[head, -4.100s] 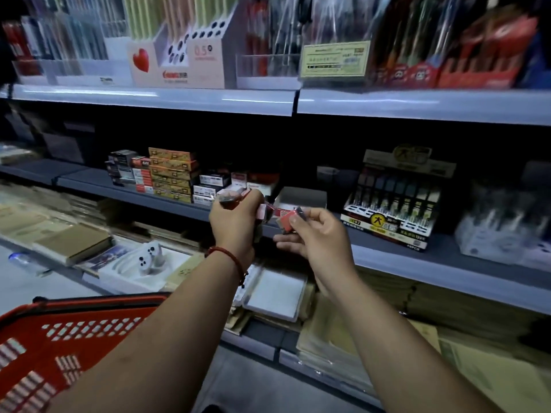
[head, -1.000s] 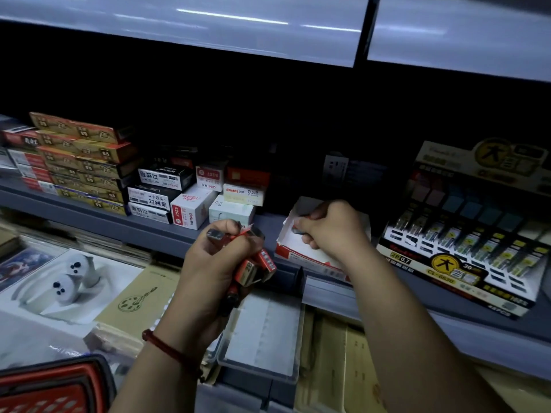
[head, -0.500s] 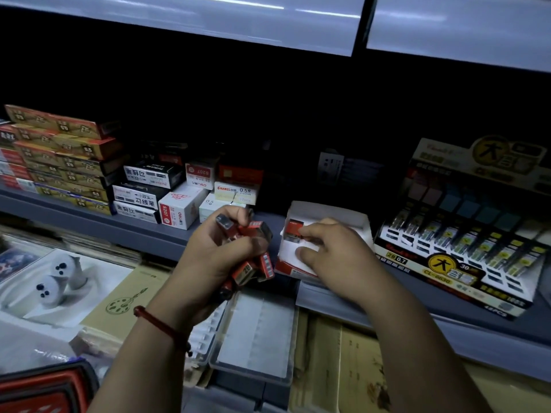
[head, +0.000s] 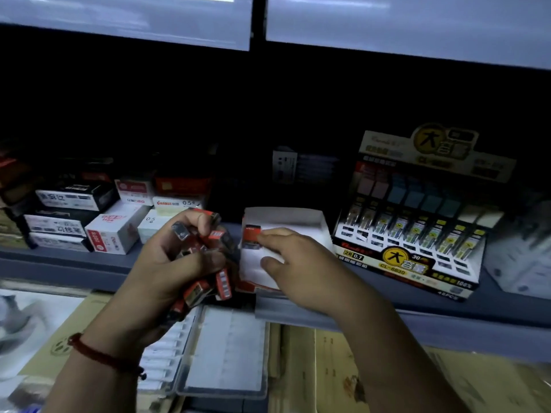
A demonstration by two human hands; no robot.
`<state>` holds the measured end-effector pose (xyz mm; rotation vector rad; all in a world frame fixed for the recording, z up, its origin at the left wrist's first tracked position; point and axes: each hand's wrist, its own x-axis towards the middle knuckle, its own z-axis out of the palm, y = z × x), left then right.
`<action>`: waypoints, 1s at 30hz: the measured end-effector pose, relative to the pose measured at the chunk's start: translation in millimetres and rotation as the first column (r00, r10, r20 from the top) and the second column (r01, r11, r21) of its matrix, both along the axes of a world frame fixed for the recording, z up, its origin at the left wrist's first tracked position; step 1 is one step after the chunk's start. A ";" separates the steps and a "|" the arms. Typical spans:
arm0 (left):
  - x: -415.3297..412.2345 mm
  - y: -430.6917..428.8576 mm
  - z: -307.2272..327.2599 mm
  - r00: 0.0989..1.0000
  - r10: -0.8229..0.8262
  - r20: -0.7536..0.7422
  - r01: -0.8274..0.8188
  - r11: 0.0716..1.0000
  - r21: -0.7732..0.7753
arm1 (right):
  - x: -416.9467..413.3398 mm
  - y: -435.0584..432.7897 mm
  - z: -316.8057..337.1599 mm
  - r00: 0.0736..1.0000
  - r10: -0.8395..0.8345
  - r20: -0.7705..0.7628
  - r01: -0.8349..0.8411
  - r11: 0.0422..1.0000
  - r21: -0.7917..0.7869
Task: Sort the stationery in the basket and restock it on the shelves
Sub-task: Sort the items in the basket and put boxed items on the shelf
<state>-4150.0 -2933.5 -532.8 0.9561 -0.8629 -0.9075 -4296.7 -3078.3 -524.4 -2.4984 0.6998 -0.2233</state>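
My left hand (head: 176, 263) grips a bunch of small red lead-refill packs (head: 208, 284) in front of the grey shelf (head: 65, 265). Just to its right an open white carton (head: 292, 219) sits on the shelf, with one red pack (head: 252, 234) standing at its left end. My right hand (head: 301, 266) lies over the carton's front. Its index fingertip touches the right edge of that pack, and its thumb is spread apart below. The red basket is out of view.
Stacked refill boxes (head: 113, 231) fill the shelf to the left. A tiered yellow-and-black lead-refill display (head: 411, 242) stands to the right of the carton. On the lower level lie a clear plastic case (head: 229, 356) and tan notebooks (head: 313, 368). The upper shelf overhangs.
My right hand went into the white carton and a red pack now stands at its left end, with the fingertip still on it. The left hand keeps its bunch.
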 end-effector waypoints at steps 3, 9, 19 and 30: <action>0.2 -0.1 4.3 0.999 -0.023 0.044 0.022 1.000 0.020 | 2.7 -0.5 0.4 0.995 0.016 -0.101 -0.017 1.000 -0.010; -4.8 -0.5 14.3 0.998 -0.031 0.047 0.032 0.999 -0.020 | 8.4 -2.0 2.4 0.992 -0.010 -0.127 0.010 1.000 -0.003; -39.3 -22.1 14.5 0.967 -0.068 0.245 0.066 0.998 0.017 | -27.4 5.6 17.3 0.857 -0.279 0.433 0.112 0.922 0.371; -37.8 -8.5 28.8 0.908 -0.155 0.388 0.148 0.988 0.048 | -22.3 15.0 24.4 0.817 -0.344 0.463 -0.087 0.720 0.688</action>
